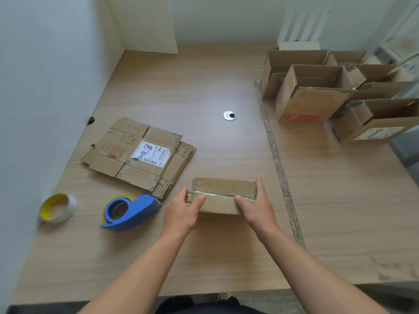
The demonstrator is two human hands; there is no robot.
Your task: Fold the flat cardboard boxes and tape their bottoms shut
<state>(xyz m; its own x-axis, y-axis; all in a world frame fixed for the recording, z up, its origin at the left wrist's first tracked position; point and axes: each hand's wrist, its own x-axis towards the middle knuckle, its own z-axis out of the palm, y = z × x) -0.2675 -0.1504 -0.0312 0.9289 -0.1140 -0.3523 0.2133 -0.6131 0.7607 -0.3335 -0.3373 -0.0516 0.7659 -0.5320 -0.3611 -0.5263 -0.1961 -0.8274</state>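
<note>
**Taped box in both hands, near the front edge**

The box (pixel 223 196) sits bottom-up on the counter (pixel 204 87), clear tape along its seam. The left hand (pixel 181 209) grips its left end and the right hand (pixel 256 205) its right end, both thumbs on top by the tape.

The flats (pixel 127 164) lie just back-left of it. Their white label (pixel 150 152) has barcodes and a blue scribble I can't read.

The blue dispenser (pixel 132 210) and a tape roll (pixel 57 207) are left of the hands. The open boxes (pixel 313 96) stand well apart at back right, one with blurry red print, and there's bare wood in between.
</note>
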